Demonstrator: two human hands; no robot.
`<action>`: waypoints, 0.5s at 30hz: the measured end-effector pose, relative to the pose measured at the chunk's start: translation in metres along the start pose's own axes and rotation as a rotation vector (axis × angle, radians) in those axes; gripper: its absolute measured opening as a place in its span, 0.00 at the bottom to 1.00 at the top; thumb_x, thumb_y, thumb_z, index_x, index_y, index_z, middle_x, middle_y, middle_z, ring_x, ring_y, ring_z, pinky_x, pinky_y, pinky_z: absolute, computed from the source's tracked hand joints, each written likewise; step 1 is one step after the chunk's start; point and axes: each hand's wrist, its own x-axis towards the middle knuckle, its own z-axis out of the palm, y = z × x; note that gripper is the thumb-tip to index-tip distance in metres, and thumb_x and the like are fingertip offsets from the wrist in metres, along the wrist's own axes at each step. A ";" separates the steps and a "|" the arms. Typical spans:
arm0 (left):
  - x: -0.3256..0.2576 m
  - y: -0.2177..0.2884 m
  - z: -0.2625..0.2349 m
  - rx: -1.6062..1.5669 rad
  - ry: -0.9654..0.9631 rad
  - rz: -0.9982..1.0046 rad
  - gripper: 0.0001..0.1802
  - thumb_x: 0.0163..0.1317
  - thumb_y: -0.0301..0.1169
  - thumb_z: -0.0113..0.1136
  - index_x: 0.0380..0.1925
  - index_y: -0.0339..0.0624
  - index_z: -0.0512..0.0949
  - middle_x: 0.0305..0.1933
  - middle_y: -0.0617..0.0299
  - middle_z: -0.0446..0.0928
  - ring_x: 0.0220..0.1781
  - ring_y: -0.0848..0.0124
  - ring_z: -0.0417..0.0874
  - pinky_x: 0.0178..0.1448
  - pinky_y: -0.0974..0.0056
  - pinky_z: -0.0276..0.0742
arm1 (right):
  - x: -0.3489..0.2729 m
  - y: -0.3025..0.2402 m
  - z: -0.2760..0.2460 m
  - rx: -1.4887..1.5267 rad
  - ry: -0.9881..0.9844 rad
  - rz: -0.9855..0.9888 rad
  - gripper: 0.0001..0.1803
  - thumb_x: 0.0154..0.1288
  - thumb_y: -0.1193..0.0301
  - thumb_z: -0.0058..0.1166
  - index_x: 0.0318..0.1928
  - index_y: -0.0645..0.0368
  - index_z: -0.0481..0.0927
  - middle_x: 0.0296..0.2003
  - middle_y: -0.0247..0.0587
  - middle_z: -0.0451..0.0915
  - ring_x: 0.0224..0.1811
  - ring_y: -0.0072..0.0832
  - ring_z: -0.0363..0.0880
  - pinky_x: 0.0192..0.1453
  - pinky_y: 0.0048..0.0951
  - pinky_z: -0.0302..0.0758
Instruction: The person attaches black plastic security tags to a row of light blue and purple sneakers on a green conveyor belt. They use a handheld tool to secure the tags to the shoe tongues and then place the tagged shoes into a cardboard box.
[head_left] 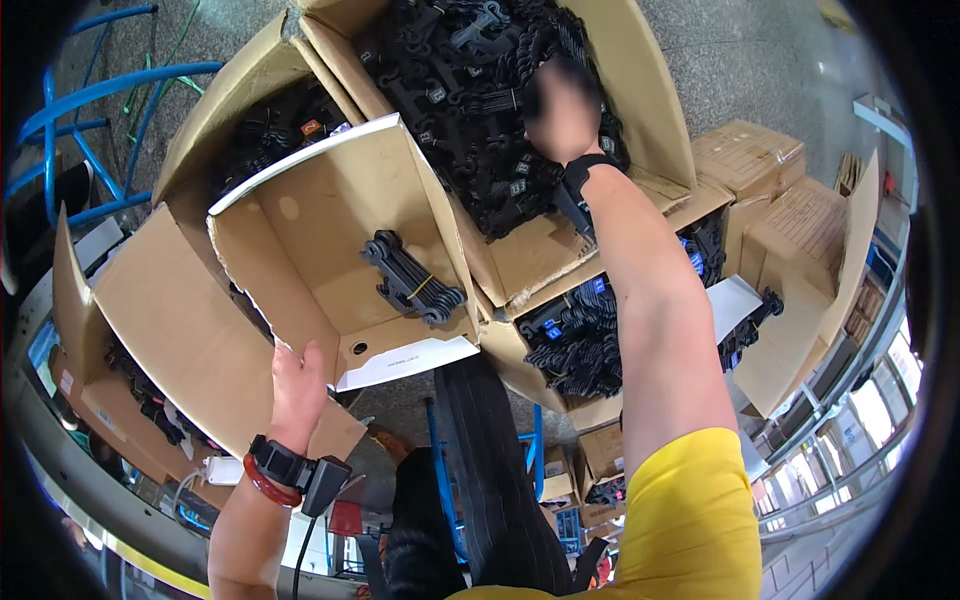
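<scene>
My left hand (298, 390) grips the near left edge of an open cardboard box (290, 235), its fingers partly hidden by the wall. Inside that box lies a bundle of black plastic hangers (412, 280), tied with a yellow rubber band. My right hand (563, 110) reaches into a larger carton (640, 90) at the far side, over a heap of black hangers (430, 95) with small number tags. That hand is blurred, so its fingers and anything in them cannot be made out.
Another carton of black hangers (270, 130) stands behind the tilted box. More hangers with blue tags (580, 340) fill a carton under my right arm. Closed cardboard boxes (750, 160) are stacked at the right. A blue metal frame (120, 100) stands at the far left.
</scene>
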 end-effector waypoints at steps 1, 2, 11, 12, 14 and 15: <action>0.001 -0.001 0.000 0.007 0.005 0.021 0.24 0.61 0.23 0.45 0.59 0.32 0.63 0.49 0.44 0.76 0.52 0.52 0.77 0.57 0.57 0.69 | -0.003 0.003 -0.001 0.037 -0.004 -0.024 0.49 0.45 0.68 0.71 0.67 0.47 0.57 0.62 0.51 0.64 0.58 0.55 0.68 0.61 0.45 0.69; 0.001 -0.001 0.001 0.008 0.012 0.041 0.24 0.61 0.23 0.45 0.59 0.31 0.62 0.49 0.44 0.76 0.52 0.52 0.78 0.57 0.57 0.69 | -0.005 0.007 -0.005 0.069 -0.006 -0.053 0.48 0.45 0.68 0.71 0.67 0.48 0.58 0.62 0.51 0.65 0.59 0.53 0.68 0.61 0.44 0.69; -0.007 0.010 0.002 -0.011 0.004 0.012 0.29 0.60 0.26 0.45 0.64 0.39 0.58 0.51 0.42 0.76 0.53 0.49 0.77 0.58 0.55 0.70 | -0.040 0.019 -0.032 0.882 0.000 -0.036 0.35 0.50 0.69 0.68 0.59 0.60 0.68 0.47 0.46 0.79 0.49 0.33 0.78 0.57 0.30 0.71; -0.008 0.010 0.003 0.001 0.008 0.011 0.30 0.60 0.26 0.45 0.65 0.39 0.57 0.51 0.41 0.76 0.53 0.47 0.77 0.57 0.54 0.70 | -0.050 0.015 -0.041 0.978 0.012 -0.067 0.34 0.52 0.70 0.67 0.59 0.61 0.68 0.45 0.42 0.79 0.46 0.27 0.77 0.54 0.26 0.72; -0.009 0.011 0.004 0.023 0.011 0.012 0.32 0.60 0.26 0.44 0.66 0.40 0.54 0.51 0.40 0.75 0.53 0.45 0.77 0.57 0.53 0.70 | -0.071 0.009 -0.062 1.072 0.084 -0.085 0.35 0.53 0.70 0.67 0.60 0.64 0.66 0.46 0.42 0.78 0.46 0.26 0.76 0.54 0.27 0.72; -0.010 0.014 0.005 0.003 0.010 -0.006 0.31 0.60 0.25 0.44 0.66 0.40 0.55 0.53 0.44 0.74 0.54 0.51 0.76 0.58 0.56 0.69 | -0.081 0.005 -0.073 1.115 0.110 -0.105 0.35 0.53 0.71 0.67 0.60 0.65 0.65 0.46 0.42 0.77 0.46 0.26 0.76 0.53 0.27 0.72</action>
